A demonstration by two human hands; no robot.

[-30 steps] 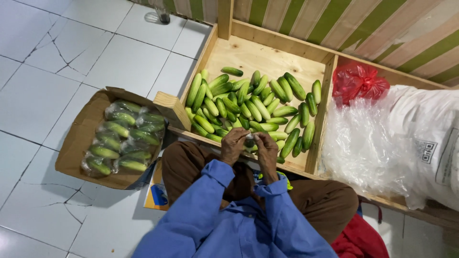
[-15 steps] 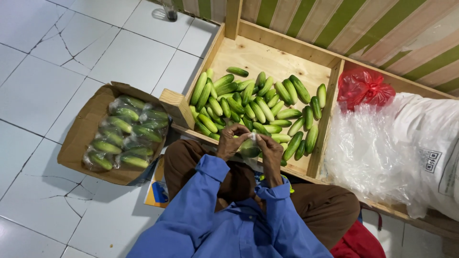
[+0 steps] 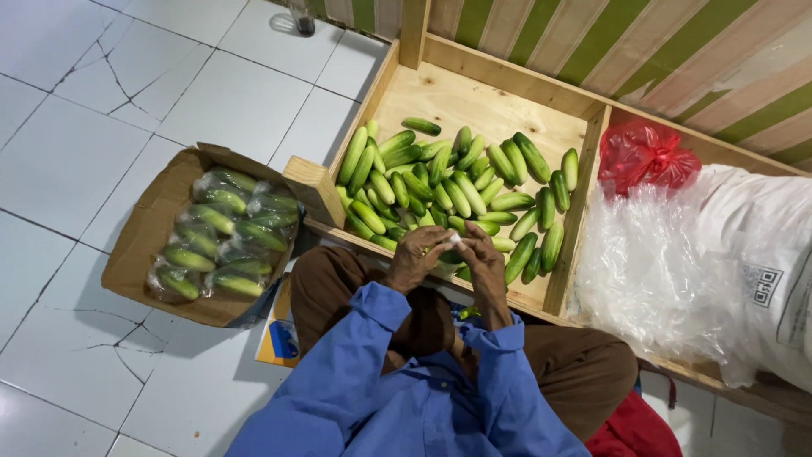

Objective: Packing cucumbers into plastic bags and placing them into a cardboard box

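1. White tiled floor (image 3: 76,152) with a few cracks, plus a wall (image 3: 677,59) of green and pale stripes behind everything.
2. Wooden crate (image 3: 491,101) sits on the floor against that wall, with a pile of loose cucumbers (image 3: 448,190) in it.
3. Left hand (image 3: 416,258) and right hand (image 3: 484,264) meet right over the crate's near edge, fingers curled in tight around a small white bit (image 3: 456,239) pinched between them. Can't tell what that bit actually is.
4. Cardboard box (image 3: 139,245) to the left holds plastic-wrapped cucumbers (image 3: 222,233).
5. On the right, a clear plastic bag (image 3: 651,271), a white sack (image 3: 761,262) and a knotted red bag (image 3: 644,156).
6. Blue sleeves, brown trousers, person sitting close behind the crate.
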